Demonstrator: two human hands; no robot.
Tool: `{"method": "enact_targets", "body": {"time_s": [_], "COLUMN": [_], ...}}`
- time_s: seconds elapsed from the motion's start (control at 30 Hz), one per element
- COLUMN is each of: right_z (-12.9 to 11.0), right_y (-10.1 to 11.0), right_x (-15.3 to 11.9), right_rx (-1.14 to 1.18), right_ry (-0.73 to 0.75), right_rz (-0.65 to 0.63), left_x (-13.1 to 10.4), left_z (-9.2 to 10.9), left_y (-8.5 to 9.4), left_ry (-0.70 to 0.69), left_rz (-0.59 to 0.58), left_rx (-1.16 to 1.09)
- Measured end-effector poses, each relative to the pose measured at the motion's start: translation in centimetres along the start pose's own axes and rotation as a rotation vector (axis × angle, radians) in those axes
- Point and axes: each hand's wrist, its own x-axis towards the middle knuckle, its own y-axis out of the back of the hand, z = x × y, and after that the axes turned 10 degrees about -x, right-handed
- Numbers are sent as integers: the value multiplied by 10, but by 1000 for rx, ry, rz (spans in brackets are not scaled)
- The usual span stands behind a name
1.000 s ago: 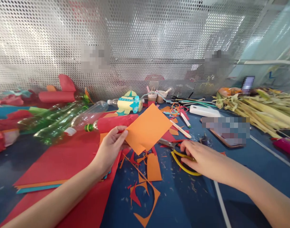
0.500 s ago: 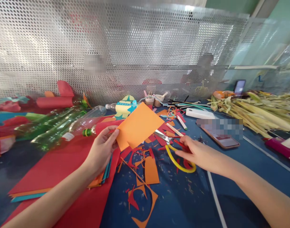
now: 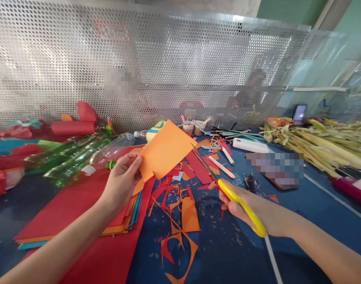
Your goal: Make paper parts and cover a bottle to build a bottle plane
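Between thumb and fingers, my left hand (image 3: 124,179) pinches an orange sheet of paper (image 3: 167,148) by its lower left edge, up above the table. The sheet has a small notch along its bottom edge. My right hand (image 3: 242,201) is closed around a pair of scissors (image 3: 227,189) with yellow handles. Their blades point up and left, the tips close to the right corner of the sheet; whether they touch it I cannot tell. Red and orange paper scraps (image 3: 180,236) lie on the blue table below.
A stack of coloured paper (image 3: 73,209) lies at left, with green plastic bottles (image 3: 70,161) behind it. A phone (image 3: 275,173), a white marker (image 3: 227,156) and dried husks (image 3: 322,142) are at right. A perforated metal panel (image 3: 180,59) stands at the back.
My right hand has lifted the scissors off the table area and turned them, blades toward the paper. The orange sheet has shifted slightly left and up in my left hand.
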Motion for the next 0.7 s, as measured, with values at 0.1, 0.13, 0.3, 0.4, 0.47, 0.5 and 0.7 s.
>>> {"method": "enact_targets", "body": {"time_s": [0.1,0.13,0.3,0.4,0.47,0.5,0.7], "right_z": [-10,-11,-9,-7,-7,-7,-7], "right_y": [3,4,1,0,0,-1,-2], "right_x": [1,2,3,3,3,4,9], "right_rx": [-26,-38,-76,-76,-83,-88,-63], "right_ry": [-25,-37,-44,-28,-19,-12,-7], "right_rz": [-72,-77,-87,-60,-32,-15,0], "left_x": [-4,-5,-11,-13,-13,-13,-12], "left_z": [-4,-5,-8,-8,-8,-8,-8], "left_y": [-1,-1,-2,-2,-2,-1,0], "left_ry": [11,16,42,50,49,45,41], "left_rz": [-34,-44,-110,-138,-144,-144,-129], "left_rx": [50,65,88,95,95,97,103]}}
